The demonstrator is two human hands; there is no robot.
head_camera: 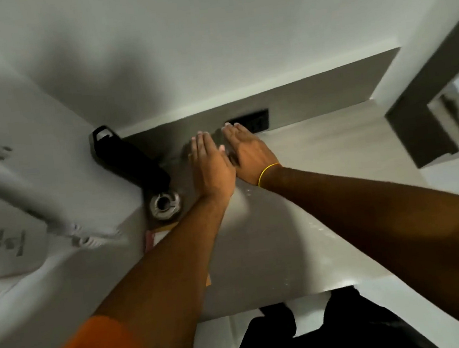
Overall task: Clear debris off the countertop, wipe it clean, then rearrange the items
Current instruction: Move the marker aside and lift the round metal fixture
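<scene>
The pale grey countertop (329, 160) runs back to a grey backsplash. My left hand (212, 167) and my right hand (248, 152) lie flat side by side on it near the back edge, fingers straight and together, palms down, with nothing visibly held. A dark grey patch shows between them; I cannot tell whether it is a shadow or an object. A yellow band circles my right wrist. Small white specks (320, 228) dot the counter nearer to me. A black bottle (130, 161) and a round metal dish (165, 204) stand just left of my left hand.
A black wall socket (256, 121) sits in the backsplash just beyond my right fingertips. A yellow and pink packet (158, 232) lies partly under my left forearm. A blurred white appliance (5, 183) hangs at the left. A dark door frame (426, 113) bounds the right.
</scene>
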